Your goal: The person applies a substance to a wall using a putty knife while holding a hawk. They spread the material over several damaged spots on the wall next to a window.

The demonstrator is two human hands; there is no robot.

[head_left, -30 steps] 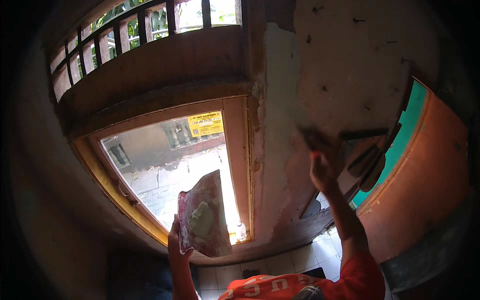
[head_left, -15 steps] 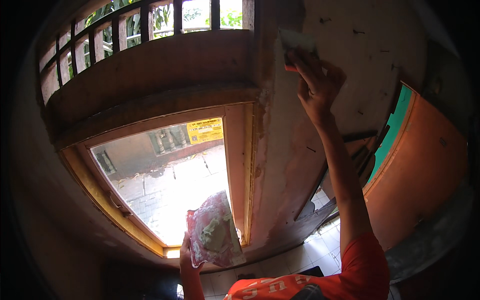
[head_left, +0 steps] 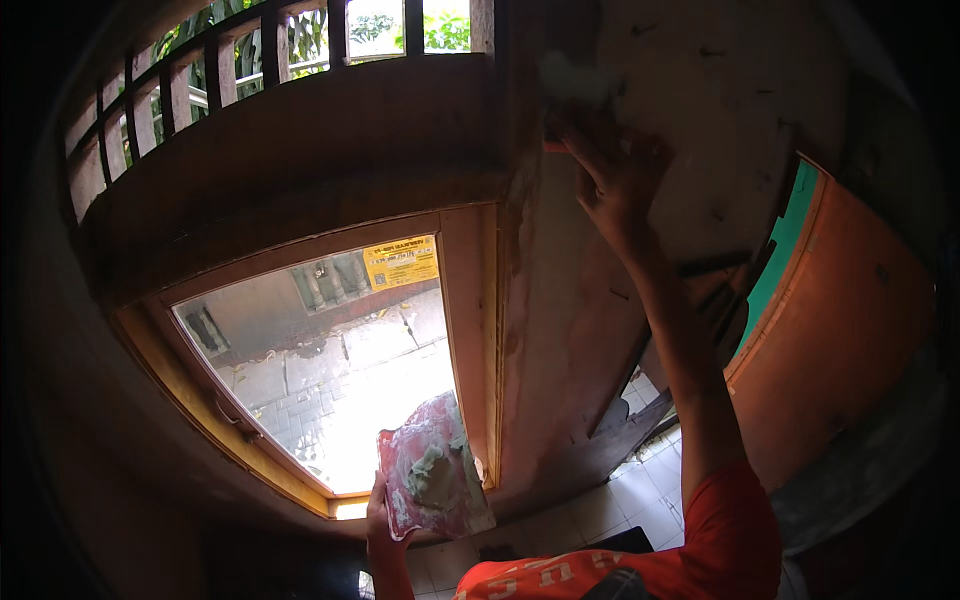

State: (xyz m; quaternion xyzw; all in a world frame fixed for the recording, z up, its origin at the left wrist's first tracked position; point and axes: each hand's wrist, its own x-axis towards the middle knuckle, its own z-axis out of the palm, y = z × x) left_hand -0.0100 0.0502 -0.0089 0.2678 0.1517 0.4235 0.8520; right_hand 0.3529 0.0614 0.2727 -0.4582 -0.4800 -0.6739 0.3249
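One pale lump (head_left: 432, 480) rests on the reddish board (head_left: 470, 503).

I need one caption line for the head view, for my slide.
Right hand holds a red-edged spreader high at the wall; left hand supports a smeared red board bearing pale paste.

On the left is a big window (head_left: 330, 345) with a brown wood frame (head_left: 474, 330). A yellow sticker (head_left: 401, 262) is on the glass. Bright light shines outside. Above are dark bars (head_left: 270, 45), with green leaves (head_left: 448, 32) far behind. The dim wall (head_left: 565, 300) has nails (head_left: 712, 53). Farther right are a green strip (head_left: 778, 258) and an orange panel (head_left: 840, 310). White floor tiles (head_left: 648, 492) lie below.
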